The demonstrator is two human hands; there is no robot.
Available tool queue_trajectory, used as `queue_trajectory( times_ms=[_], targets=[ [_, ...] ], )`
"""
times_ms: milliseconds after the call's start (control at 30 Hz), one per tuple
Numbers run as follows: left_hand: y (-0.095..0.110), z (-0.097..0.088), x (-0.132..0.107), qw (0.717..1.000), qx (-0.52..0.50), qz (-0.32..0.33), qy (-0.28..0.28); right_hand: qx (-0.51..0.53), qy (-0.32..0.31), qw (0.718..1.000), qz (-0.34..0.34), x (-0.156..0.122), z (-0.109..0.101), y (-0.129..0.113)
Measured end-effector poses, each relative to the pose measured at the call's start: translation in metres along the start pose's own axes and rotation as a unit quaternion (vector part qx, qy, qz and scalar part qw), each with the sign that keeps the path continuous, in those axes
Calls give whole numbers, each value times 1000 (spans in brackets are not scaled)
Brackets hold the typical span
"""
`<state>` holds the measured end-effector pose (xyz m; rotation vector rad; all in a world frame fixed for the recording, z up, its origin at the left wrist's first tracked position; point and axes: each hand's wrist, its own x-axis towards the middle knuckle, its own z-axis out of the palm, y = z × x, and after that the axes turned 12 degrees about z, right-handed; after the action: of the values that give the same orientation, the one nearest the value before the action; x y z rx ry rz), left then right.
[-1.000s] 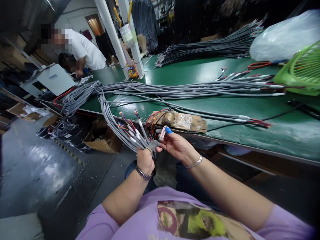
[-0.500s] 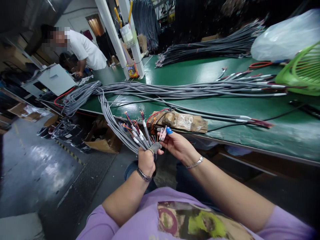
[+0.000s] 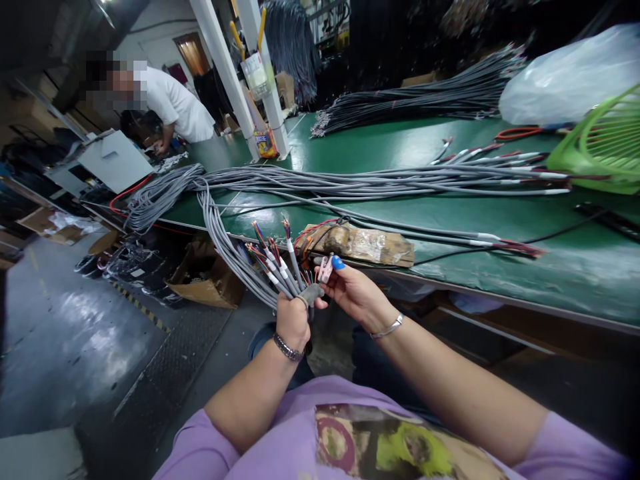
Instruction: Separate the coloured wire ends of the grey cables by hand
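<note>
My left hand [image 3: 294, 323], with a grey cover on its thumb, is wrapped round a bunch of grey cables [image 3: 245, 270]. Their white-banded ends fan out above the fist, showing coloured inner wires [image 3: 270, 250]. Close by on the right, my right hand [image 3: 360, 293] pinches a small pinkish-white clip-like tool [image 3: 325, 269] beside the left thumb. A blue cover sits on my right thumb. Thin wire tips show next to the tool; whether it grips one I cannot tell.
Long grey cables [image 3: 350, 181] lie along the green bench [image 3: 380, 147]. Behind the hands is a taped cardboard piece [image 3: 367, 245]. A green basket-like object [image 3: 595, 143] and a plastic bag [image 3: 570, 77] stand right. A co-worker [image 3: 177, 100] bends over the bench far left.
Both hands keep nearly the same place and grip. The cable ends in the left hand have shifted very slightly, and the co-worker has moved a little to the right.
</note>
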<state>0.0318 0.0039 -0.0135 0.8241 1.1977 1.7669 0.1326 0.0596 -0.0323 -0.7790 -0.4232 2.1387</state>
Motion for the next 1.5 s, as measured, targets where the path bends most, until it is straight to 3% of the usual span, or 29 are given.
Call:
queue_trajectory(
  times_ms=[200, 367, 500, 733, 933, 1033, 1133, 1200, 1267, 1400, 1500],
  targets=[
    [-1, 1, -1, 1000, -8, -5, 5, -5, -12, 1000, 0, -2, -1, 2],
    [1, -2, -3, 1000, -6, 10, -13, 16, -22, 999, 40, -7, -1, 0],
    [2, -9, -7, 1000, -12, 7, -14, 42, 6, 996, 72, -11, -7, -2],
    [0, -39, -11, 996, -7, -44, -82, 18, 53, 995, 85, -21, -24, -1],
    [2, -66, -18, 991, 1, -39, -129, -141, 47, 988, 37, -30, -32, 15],
    [1, -70, -29, 987, 19, -32, -154, -282, 13, 959, -31, -45, -22, 25],
    [-2, -67, -39, 974, 48, -12, -222, -426, -56, 894, -132, -61, -9, 31],
    [-2, -65, -43, 962, 73, 26, -264, -487, -70, 848, -197, -69, -4, 34],
    [0, -65, -46, 955, 90, 40, -281, -511, -63, 828, -225, -74, -4, 36],
    [14, -70, -54, 958, 93, 5, -272, -476, -27, 862, -172, -79, -16, 41],
    [25, -82, -62, 973, 45, 27, -223, -436, -29, 889, -137, -82, -25, 42]
  ],
)
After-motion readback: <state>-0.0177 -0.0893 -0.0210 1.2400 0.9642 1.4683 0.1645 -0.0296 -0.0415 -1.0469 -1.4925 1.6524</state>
